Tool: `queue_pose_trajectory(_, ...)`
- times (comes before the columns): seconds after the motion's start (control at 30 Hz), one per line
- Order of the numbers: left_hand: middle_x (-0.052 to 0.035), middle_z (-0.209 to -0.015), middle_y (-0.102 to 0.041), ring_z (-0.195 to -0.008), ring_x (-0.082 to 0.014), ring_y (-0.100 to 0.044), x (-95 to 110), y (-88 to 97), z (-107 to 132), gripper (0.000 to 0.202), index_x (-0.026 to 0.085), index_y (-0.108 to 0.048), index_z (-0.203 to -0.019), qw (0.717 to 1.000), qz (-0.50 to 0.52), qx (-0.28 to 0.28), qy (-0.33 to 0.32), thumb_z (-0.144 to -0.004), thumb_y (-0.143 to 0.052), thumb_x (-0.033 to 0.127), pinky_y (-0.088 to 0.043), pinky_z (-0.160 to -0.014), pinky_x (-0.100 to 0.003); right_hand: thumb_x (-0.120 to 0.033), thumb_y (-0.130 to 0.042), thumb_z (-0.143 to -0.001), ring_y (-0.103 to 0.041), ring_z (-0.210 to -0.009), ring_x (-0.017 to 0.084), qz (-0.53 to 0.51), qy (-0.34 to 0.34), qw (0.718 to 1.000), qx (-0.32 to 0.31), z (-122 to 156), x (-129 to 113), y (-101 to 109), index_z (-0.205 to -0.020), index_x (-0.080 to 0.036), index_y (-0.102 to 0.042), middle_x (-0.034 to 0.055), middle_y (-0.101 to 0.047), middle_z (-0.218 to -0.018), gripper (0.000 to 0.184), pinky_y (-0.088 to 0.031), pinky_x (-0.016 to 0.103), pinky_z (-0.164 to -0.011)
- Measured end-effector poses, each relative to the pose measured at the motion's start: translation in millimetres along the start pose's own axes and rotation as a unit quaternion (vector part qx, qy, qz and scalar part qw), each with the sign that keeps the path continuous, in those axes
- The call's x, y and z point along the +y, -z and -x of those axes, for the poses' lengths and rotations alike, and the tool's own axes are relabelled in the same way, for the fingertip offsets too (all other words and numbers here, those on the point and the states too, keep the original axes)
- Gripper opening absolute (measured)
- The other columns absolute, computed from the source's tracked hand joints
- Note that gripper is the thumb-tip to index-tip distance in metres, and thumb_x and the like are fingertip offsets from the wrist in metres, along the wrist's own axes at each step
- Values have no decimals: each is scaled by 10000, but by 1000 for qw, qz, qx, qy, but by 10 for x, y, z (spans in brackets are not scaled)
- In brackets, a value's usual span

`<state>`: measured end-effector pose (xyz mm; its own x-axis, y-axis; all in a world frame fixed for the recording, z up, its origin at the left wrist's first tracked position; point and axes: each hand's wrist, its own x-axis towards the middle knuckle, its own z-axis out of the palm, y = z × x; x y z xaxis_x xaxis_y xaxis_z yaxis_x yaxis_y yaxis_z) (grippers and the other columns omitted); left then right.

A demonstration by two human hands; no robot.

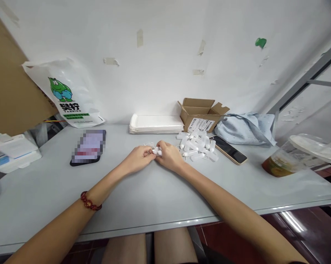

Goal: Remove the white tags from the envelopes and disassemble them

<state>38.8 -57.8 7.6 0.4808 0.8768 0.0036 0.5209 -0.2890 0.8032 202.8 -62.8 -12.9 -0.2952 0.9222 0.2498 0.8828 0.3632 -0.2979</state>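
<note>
My left hand [139, 158] and my right hand [169, 156] meet at the middle of the table, fingertips almost touching. Between them is a small white plastic piece [156, 151], pinched by the fingers of both hands and partly covered by them. Its exact kind is too small to make out. Just right of my right hand lies a loose pile of small, translucent white plastic pieces [197, 145], tube-like, some with thin cords. Something thin and clear [148, 144] rests on the table just behind my fingertips.
Behind the hands lies a stack of white envelope-like packets [157, 124], beside an open cardboard box [200, 114]. A phone [231, 150] lies right of the pile, near a blue cloth bag [246, 128] and a drink cup [283, 157]. Another phone [88, 146] and a white bag [69, 95] are left.
</note>
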Motion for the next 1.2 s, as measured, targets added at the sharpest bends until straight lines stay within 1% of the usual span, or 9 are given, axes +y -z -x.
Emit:
queue_pose_trajectory(0.23, 34, -547, -445, -509, -112, -373, 71, 6, 28, 276, 170, -578, -707, 999, 27, 29, 38, -767, -520, 433, -250, -494, -238, -282, -529, -789, -594, -882, 224, 10, 4, 1000, -2, 4, -5, 11, -1058, -169, -488, 98, -640, -1028, 295, -377, 275, -652)
queue_pose_trajectory(0.33, 46, -504, -339, -490, -101, -312, 83, 7, 25, 331, 161, -570, -603, 998, -7, 51, 43, -789, -486, 422, -221, -487, -244, -283, -540, -788, -592, -889, 225, 15, 8, 1000, -3, 6, -5, 9, -1055, -170, -485, 99, -638, -1033, 295, -379, 276, -655)
queue_pose_trajectory(0.43, 52, -485, -277, -472, -97, -271, 70, 17, 20, 378, 161, -567, -570, 996, -26, 40, 70, -802, -463, 442, -199, -475, -251, -286, -547, -788, -591, -895, 228, 19, 8, 1000, -2, 6, -4, 3, -1059, -170, -482, 103, -636, -1039, 302, -379, 279, -652)
queue_pose_trajectory(0.57, 39, -558, -415, -507, -95, -347, 38, 11, 14, 318, 167, -539, -632, 998, 37, 2, 53, -760, -539, 458, -235, -476, -234, -285, -535, -798, -593, -886, 222, 21, 7, 1000, -3, 8, -5, 2, -1060, -174, -481, 97, -639, -1032, 290, -378, 277, -644)
queue_pose_trajectory(0.63, 38, -563, -422, -505, -89, -350, 27, -13, 5, 309, 169, -516, -620, 996, 67, 7, 53, -752, -553, 446, -236, -469, -226, -289, -535, -797, -594, -880, 224, 23, 8, 1000, -2, 11, -9, 5, -1059, -172, -482, 96, -640, -1032, 292, -377, 279, -636)
queue_pose_trajectory(0.77, 60, -465, -296, -419, -64, -234, 31, -42, -12, 338, 166, -482, -547, 987, 94, 30, 123, -769, -517, 419, -155, -419, -226, -288, -543, -791, -593, -886, 227, 24, 7, 1000, -2, 19, -29, 7, -1056, -169, -484, 94, -641, -1029, 297, -372, 279, -623)
queue_pose_trajectory(0.97, 88, -449, -225, -373, -38, -120, 79, 41, 6, 340, 151, -522, -623, 947, 206, -62, 237, -800, -483, 439, -60, -388, -227, -275, -559, -782, -578, -903, 230, 39, 22, 999, 2, 30, -45, -7, -1043, -167, -487, 91, -632, -1018, 292, -370, 282, -612)
queue_pose_trajectory(1.07, 96, -474, -215, -384, -37, -120, 94, 68, 17, 321, 169, -485, -654, 946, 223, -67, 227, -784, -537, 458, -51, -382, -216, -280, -555, -794, -571, -913, 226, 44, 23, 999, 2, 36, -47, -6, -1047, -167, -487, 93, -629, -1027, 285, -377, 280, -624)
queue_pose_trajectory(1.2, 86, -492, -252, -393, -31, -150, 105, 89, 26, 299, 178, -425, -611, 956, 215, -65, 191, -753, -602, 374, -79, -369, -201, -270, -539, -815, -561, -927, 222, 57, 33, 998, -3, 46, -54, -10, -1051, -163, -490, 98, -628, -1020, 264, -387, 277, -646)
